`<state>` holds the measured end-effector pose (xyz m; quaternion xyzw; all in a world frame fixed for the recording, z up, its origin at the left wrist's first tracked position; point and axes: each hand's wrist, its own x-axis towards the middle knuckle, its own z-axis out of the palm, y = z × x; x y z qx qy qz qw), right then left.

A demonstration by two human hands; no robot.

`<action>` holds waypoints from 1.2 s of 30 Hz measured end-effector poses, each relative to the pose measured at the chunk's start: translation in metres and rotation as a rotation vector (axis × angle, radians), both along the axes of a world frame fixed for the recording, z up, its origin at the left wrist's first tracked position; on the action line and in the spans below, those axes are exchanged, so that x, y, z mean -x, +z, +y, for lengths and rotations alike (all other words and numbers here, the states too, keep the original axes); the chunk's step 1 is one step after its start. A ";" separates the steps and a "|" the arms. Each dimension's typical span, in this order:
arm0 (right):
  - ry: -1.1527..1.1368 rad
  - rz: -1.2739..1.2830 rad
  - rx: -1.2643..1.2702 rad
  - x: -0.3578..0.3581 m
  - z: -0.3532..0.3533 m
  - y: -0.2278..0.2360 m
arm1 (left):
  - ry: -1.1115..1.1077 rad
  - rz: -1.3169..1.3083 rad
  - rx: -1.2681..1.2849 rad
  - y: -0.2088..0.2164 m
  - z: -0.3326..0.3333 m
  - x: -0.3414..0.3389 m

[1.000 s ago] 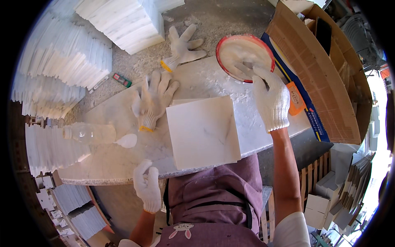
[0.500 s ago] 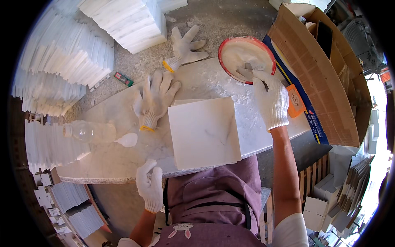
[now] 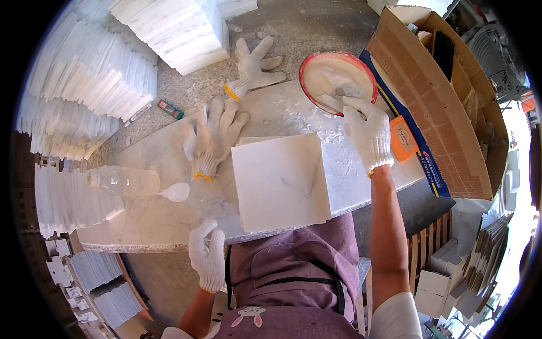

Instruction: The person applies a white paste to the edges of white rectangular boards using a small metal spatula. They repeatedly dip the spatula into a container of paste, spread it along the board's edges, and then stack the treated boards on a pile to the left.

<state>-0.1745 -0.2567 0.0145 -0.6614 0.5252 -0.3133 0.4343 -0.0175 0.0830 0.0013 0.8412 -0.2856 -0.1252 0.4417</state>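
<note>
My right hand (image 3: pixel 368 131), in a white knit glove, is closed at the near rim of a red-rimmed bowl (image 3: pixel 303 72) of pale paste (image 3: pixel 333 72). It grips a putty knife, whose grey blade (image 3: pixel 353 91) shows against the paste; the handle is hidden by my fingers. My left hand (image 3: pixel 206 254), gloved too, hangs at the table's front edge, thumb apart from its loosely bent fingers and nothing visible in it. Between the hands, a short stack of square white marble-look tiles (image 3: pixel 279 183) lies at the front edge.
Two spare gloves (image 3: pixel 212 135) (image 3: pixel 257 66) lie on the stone tabletop (image 3: pixel 152 220). A clear bottle (image 3: pixel 127 182) and a white bulb-shaped piece (image 3: pixel 176 192) are at left. Tile stacks (image 3: pixel 90 73) stand behind. An orange packet (image 3: pixel 402 138) and cardboard box (image 3: pixel 429 101) flank the right.
My right hand has shifted slightly left with the putty knife, still at the bowl. My left hand has moved a little to the right. The tiles have stayed put.
</note>
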 end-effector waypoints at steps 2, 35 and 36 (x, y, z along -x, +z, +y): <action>0.007 -0.030 0.016 0.002 0.004 0.006 | -0.024 -0.047 0.007 -0.002 0.002 -0.001; -0.190 -0.348 -0.436 0.074 0.196 0.022 | -0.163 0.108 0.079 -0.003 0.014 0.016; -0.182 -0.319 -0.370 0.071 0.194 0.018 | -0.160 0.109 0.075 -0.003 0.015 0.016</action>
